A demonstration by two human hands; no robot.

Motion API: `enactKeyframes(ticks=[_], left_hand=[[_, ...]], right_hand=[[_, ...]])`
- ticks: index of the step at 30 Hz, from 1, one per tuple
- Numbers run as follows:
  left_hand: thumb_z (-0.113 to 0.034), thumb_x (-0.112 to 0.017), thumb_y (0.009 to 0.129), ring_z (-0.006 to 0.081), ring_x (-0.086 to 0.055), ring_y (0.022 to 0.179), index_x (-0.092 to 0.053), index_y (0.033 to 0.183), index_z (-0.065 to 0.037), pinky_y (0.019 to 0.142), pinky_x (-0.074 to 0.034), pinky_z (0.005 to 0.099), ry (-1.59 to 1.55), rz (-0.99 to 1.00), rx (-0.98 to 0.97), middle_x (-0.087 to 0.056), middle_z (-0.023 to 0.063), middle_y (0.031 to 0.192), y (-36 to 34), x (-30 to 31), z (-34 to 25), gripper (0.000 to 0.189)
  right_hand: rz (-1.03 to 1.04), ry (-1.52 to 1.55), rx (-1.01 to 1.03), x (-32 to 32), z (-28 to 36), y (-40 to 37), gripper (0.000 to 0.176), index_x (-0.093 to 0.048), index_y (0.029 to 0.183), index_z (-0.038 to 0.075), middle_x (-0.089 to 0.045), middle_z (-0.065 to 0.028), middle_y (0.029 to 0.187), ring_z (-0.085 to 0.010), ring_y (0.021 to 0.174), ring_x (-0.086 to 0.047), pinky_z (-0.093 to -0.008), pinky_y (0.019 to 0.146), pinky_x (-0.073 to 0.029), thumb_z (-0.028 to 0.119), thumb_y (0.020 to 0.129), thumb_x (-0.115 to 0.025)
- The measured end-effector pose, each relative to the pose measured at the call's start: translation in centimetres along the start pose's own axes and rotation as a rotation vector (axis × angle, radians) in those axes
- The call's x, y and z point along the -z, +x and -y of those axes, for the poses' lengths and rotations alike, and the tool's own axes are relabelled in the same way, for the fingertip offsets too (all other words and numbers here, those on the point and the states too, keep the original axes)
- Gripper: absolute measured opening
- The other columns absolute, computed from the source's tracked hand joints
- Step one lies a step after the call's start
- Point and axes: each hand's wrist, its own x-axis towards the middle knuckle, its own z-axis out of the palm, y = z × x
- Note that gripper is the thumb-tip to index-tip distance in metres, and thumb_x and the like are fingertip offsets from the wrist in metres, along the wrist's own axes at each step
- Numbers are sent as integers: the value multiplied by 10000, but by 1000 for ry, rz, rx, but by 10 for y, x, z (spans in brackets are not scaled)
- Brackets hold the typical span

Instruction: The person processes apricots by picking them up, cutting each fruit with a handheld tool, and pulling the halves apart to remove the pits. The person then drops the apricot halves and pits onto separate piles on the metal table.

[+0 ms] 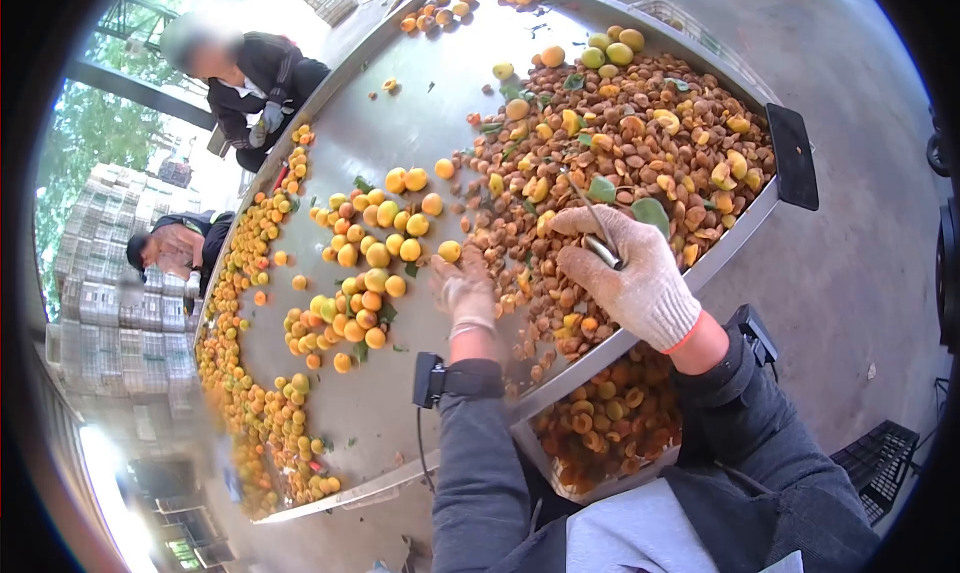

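Observation:
My left hand (465, 291), in a pale knit glove, reaches over the metal table (420, 428) with its fingers apart. A whole apricot (449, 251) lies right at its fingertips, between loose fruit and a heap of brown pits. In my right hand (635, 273), also gloved, the fingers are wrapped round a small knife (604, 252). Its thin blade points away from me over the heap of apricot pits (630, 153), which is mixed with cut halves and green leaves. A group of whole apricots (375, 258) lies left of my left hand.
Below the table edge, a crate of apricot halves (610, 423) stands against me. More apricots (250, 373) line the far left side. Two people (265, 83) (180, 243) work across the table. A black plate (792, 158) sits on the right rim; a black crate (875, 463) stands on the floor.

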Motion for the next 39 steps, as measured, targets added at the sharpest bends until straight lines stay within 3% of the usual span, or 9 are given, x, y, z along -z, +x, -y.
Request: enactKeyframes(ticks=[6, 8, 11, 18, 23, 28, 30, 32, 39], left_hand=[[-540, -516, 874, 352, -188, 1418, -267, 1435, 32, 1144, -167, 430, 206, 256, -154, -192, 218, 1530, -52, -1, -55, 839], [-447, -579, 866, 341, -354, 1344, -429, 1370, -10, 1094, -293, 376, -281, 244, -118, -352, 235, 1449, -29, 4, -29, 684], [-339, -654, 823, 344, -517, 1183, -579, 1253, -77, 992, -409, 359, -346, -179, -250, -549, 210, 1255, 15, 6, -26, 509], [-256, -705, 785, 279, -611, 985, -634, 1174, -81, 870, -480, 372, 325, 5, -266, -637, 115, 1074, 9, 21, -66, 432], [-18, -630, 854, 209, -647, 932, -527, 1271, 5, 814, -546, 331, -1257, 440, -39, -616, 117, 1164, -54, 70, -39, 431], [13, -583, 889, 273, -631, 1014, -515, 1281, -32, 902, -547, 383, -1603, 438, 23, -587, 156, 1212, -110, 102, -22, 401], [-3, -604, 883, 284, -624, 1026, -523, 1266, -22, 909, -541, 388, -1671, 412, 59, -590, 160, 1204, -123, 108, -14, 392], [-15, -614, 881, 282, -624, 1026, -522, 1269, -24, 910, -540, 385, -1673, 393, 64, -590, 161, 1204, -131, 110, -10, 399], [-51, -662, 860, 250, -627, 1007, -561, 1247, -30, 911, -521, 373, -1759, 494, 71, -614, 154, 1165, -133, 105, 5, 400]], right_hand=[[-6, 60, -113, 11, -1, 10, 246, -631, 1081, 8, -636, -14, 868, -55, 749, -562, -230, 685, -483, 84, 848, -651], [-18, 52, -214, 19, 10, 8, 235, -630, 1076, 10, -613, 2, 840, -51, 733, -551, -227, 662, -472, 78, 851, -645], [-26, 129, -180, 15, 3, 0, 238, -630, 1080, 16, -607, -5, 869, -72, 732, -558, -232, 670, -471, 77, 850, -641], [34, 47, -67, 18, -1, -7, 241, -645, 1067, 6, -658, -110, 1020, -169, 949, -607, -294, 864, -468, 76, 836, -654], [187, 171, -137, -1, -1, -14, 199, -646, 1041, 6, -661, -56, 941, -117, 908, -594, -274, 831, -476, 64, 851, -625], [363, 165, -253, -26, 3, -27, 185, -640, 1024, 15, -651, -30, 876, -86, 778, -597, -250, 720, -501, 65, 846, -629], [430, 174, -251, -37, -5, -34, 201, -653, 1017, 17, -675, -150, 931, -193, 839, -663, -314, 753, -511, 96, 837, -610], [447, 182, -217, -50, -9, -40, 182, -642, 1006, 10, -652, -44, 824, -101, 775, -611, -276, 726, -513, 68, 835, -623], [624, -146, -62, -76, -14, -51, 199, -663, 974, 46, -676, -162, 844, -297, 813, -673, -342, 740, -524, 102, 798, -590]])
